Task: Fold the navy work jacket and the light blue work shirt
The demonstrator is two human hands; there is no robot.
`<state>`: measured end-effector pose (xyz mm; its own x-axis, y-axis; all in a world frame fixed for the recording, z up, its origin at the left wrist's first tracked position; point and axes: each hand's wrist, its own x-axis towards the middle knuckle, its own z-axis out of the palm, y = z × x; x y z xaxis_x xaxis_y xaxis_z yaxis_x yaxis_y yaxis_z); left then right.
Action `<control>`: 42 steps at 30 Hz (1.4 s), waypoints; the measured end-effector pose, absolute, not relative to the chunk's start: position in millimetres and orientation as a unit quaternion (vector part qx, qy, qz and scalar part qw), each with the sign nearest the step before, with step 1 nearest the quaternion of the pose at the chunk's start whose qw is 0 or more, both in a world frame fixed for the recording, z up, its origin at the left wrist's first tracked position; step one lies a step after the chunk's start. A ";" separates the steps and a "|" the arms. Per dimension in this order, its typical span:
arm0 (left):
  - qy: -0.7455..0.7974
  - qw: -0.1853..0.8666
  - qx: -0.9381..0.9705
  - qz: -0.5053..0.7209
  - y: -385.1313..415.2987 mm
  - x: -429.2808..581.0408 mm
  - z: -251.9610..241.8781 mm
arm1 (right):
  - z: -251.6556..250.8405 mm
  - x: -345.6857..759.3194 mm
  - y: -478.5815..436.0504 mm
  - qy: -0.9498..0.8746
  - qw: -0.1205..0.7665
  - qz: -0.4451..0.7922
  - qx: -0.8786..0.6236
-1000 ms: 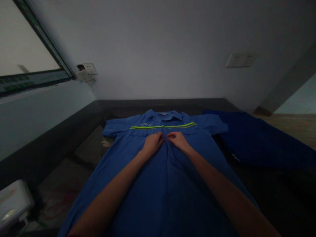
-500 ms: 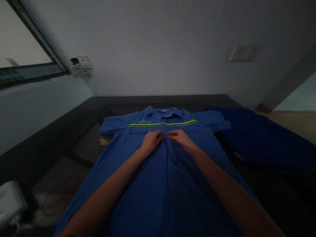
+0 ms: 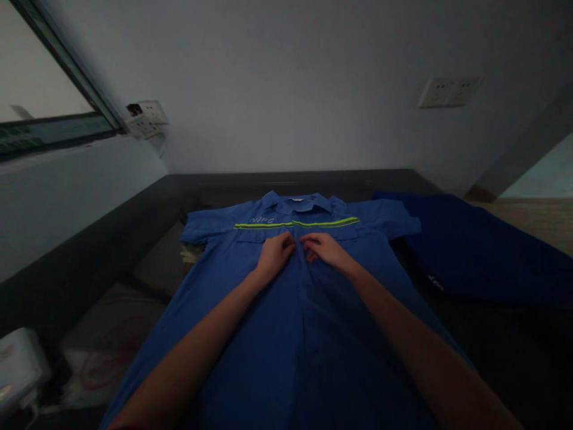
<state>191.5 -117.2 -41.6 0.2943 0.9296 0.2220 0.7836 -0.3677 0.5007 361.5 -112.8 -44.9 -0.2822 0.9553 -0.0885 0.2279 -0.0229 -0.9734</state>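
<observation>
A blue short-sleeved work shirt (image 3: 250,286) lies face up with its collar at the far end. White lettering and a yellow-green stripe (image 3: 324,223) run across its chest. On the front placket, just below the stripe, my left hand (image 3: 276,254) is closed with its fingertips pinching the cloth edge. Opposite it, my right hand (image 3: 327,249) pinches the other side of the placket, thumb and forefinger close together. The two sets of fingertips nearly meet. Any button between them is too small and dark to make out.
Dark blue folded cloth (image 3: 483,257) lies to the right, partly beside the shirt's sleeve. A white device (image 3: 22,364) sits at the lower left. Wall sockets (image 3: 450,92) and a dark raised edge (image 3: 286,179) stand behind. The room is dim.
My right hand has shifted slightly left and up, nearer my left hand, and its lower fingers show more. The placket cloth is lifted a little differently below the hands.
</observation>
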 end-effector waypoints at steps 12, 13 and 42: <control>0.504 0.215 0.792 0.270 -114.9 188.3 -44.4 | -55.2 356.7 -114.2 -0.803 0.279 0.128 -0.512; 0.504 0.216 0.792 0.269 -114.9 188.2 -44.1 | -54.7 357.4 -113.3 -0.806 0.275 0.129 -0.508; 0.541 0.257 0.749 0.282 -121.1 195.1 -40.7 | -65.7 360.8 -103.0 -0.682 0.424 0.372 -0.466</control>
